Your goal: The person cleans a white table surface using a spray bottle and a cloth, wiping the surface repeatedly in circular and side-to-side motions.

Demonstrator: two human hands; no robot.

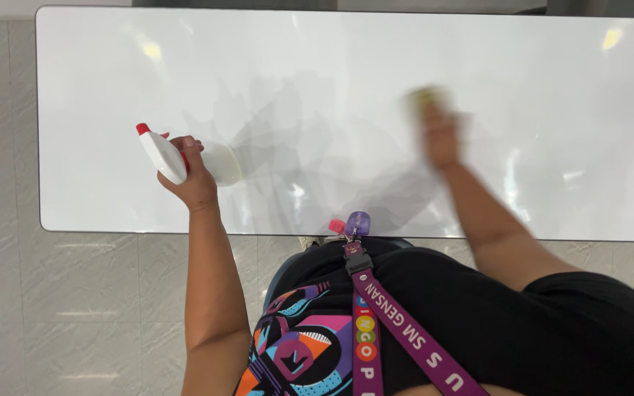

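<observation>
My left hand (191,176) grips a white spray bottle (218,163) with a red nozzle, held just above the near left part of a glossy white table (346,66). My right hand (440,136) is blurred by motion and presses a yellowish cloth or sponge (425,95) flat on the table's surface, right of centre. The cloth shows only as a smear past my fingertips.
The table's near edge (258,233) runs just in front of my body. Pale grey floor tiles (75,308) lie to the left and below. A purple lanyard (398,323) with small pink and purple charms hangs from my neck.
</observation>
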